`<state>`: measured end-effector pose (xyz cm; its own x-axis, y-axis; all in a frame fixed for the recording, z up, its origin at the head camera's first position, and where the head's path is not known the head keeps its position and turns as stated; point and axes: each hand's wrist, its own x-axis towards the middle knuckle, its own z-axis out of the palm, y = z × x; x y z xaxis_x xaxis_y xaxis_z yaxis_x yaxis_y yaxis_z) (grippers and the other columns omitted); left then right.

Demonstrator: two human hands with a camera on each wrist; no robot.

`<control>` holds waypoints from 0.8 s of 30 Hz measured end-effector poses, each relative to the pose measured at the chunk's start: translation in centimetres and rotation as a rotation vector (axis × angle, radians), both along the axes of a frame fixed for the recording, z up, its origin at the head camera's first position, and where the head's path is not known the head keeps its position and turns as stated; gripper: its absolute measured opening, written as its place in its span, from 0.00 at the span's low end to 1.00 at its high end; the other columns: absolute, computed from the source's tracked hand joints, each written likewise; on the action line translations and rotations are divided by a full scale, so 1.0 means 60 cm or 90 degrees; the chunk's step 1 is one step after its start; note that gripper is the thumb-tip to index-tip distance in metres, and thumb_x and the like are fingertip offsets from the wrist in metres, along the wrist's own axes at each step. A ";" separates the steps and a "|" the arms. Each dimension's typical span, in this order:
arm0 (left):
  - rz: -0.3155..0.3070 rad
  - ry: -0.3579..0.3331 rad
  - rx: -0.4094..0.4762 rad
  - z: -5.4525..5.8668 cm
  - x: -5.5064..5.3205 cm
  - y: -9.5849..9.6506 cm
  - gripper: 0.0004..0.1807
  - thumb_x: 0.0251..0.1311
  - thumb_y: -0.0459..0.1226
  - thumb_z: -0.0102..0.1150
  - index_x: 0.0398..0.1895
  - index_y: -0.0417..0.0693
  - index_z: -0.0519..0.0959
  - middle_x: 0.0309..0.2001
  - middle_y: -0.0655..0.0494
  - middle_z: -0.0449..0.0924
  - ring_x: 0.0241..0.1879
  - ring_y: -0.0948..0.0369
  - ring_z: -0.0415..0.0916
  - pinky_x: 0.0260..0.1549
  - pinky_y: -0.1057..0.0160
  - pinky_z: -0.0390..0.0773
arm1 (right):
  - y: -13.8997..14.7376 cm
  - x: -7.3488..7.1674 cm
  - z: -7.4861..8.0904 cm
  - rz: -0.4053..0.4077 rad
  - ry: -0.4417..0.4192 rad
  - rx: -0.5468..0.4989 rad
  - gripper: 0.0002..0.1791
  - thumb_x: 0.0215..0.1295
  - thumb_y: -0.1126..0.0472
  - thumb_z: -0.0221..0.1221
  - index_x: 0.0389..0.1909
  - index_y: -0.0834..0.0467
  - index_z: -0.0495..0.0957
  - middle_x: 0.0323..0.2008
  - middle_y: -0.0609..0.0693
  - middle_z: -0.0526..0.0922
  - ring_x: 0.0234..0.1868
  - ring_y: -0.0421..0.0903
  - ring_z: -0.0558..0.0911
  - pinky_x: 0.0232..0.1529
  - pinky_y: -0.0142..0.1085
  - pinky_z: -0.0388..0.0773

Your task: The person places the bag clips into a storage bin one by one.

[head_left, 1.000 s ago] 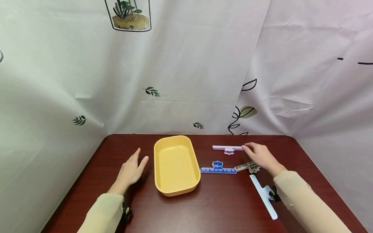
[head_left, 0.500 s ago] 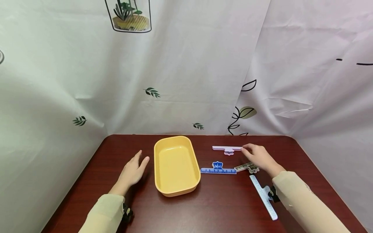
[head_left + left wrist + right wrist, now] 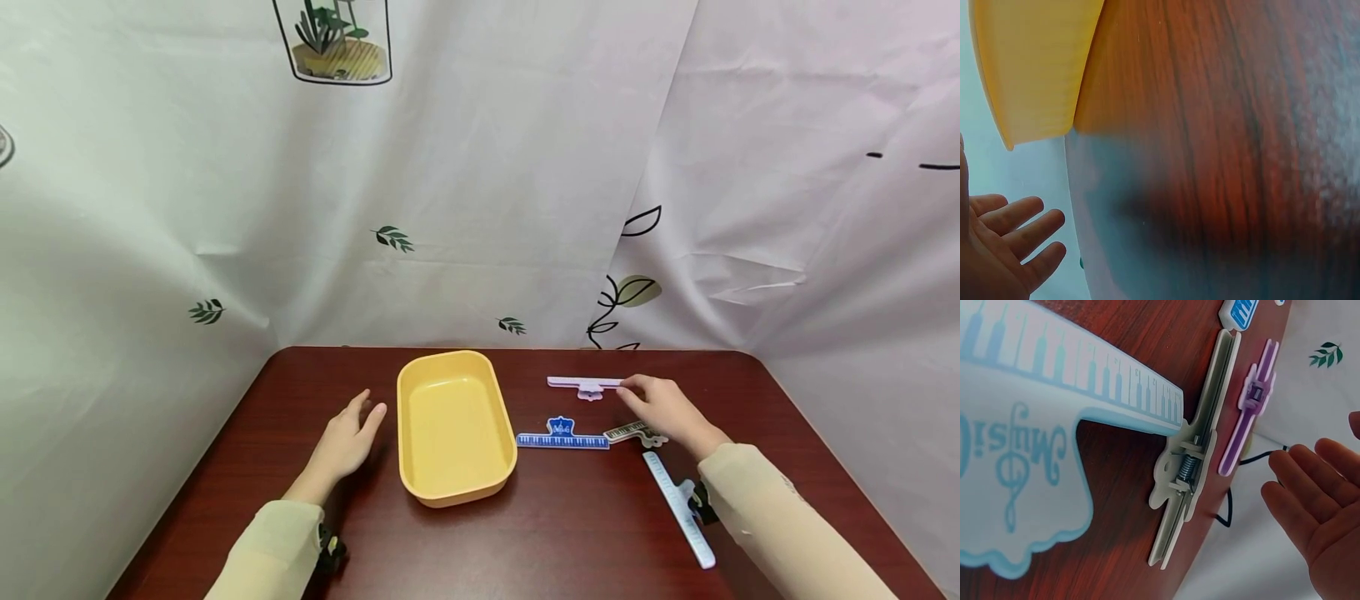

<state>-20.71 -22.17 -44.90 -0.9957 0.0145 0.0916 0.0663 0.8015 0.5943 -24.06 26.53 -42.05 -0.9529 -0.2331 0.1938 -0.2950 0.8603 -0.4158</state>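
My right hand [image 3: 666, 408] hovers at the right end of a pink-purple music clip [image 3: 590, 385], a long bar with a small handle. In the right wrist view a gap shows between the loosely bent fingers [image 3: 1310, 487] and that purple clip [image 3: 1250, 406]. Below the hand lie a dark piano-key clip [image 3: 636, 432], partly covered by it, and a light blue clip [image 3: 678, 510] near the sleeve. A blue piano-key clip [image 3: 562, 437] lies further left. My left hand [image 3: 342, 442], fingers spread and holding nothing, is beside a yellow plastic tray [image 3: 402, 433].
The dark red wooden table [image 3: 540, 533] carries everything. A white printed cloth [image 3: 480, 167] hangs behind and at both sides. Black wrist straps [image 3: 330, 550] sit by the sleeves. A black cable [image 3: 1229, 509] shows past the table edge in the right wrist view.
My right hand has shifted slightly left along the pink-purple clip's end. The left hand has edged slightly right toward the tray. The clips and tray stay in place.
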 end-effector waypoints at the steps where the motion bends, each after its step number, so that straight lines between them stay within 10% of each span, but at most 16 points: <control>1: 0.000 0.001 0.004 0.000 0.000 0.001 0.37 0.70 0.55 0.35 0.70 0.37 0.55 0.62 0.35 0.69 0.63 0.39 0.65 0.60 0.39 0.64 | -0.001 0.000 0.000 0.001 -0.002 0.001 0.17 0.67 0.55 0.54 0.47 0.64 0.79 0.44 0.60 0.83 0.44 0.55 0.81 0.47 0.53 0.77; 24: -0.001 -0.014 0.059 -0.003 -0.001 0.017 0.37 0.70 0.57 0.34 0.68 0.37 0.59 0.60 0.37 0.72 0.60 0.42 0.69 0.58 0.43 0.68 | -0.012 -0.001 -0.002 0.016 -0.065 0.015 0.20 0.66 0.55 0.55 0.51 0.65 0.77 0.48 0.62 0.81 0.46 0.56 0.80 0.51 0.55 0.76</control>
<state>-20.77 -21.17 -45.10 -0.9975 0.0091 0.0703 0.0537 0.7434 0.6667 -24.10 25.83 -42.19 -0.9611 -0.2612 0.0901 -0.2743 0.8625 -0.4253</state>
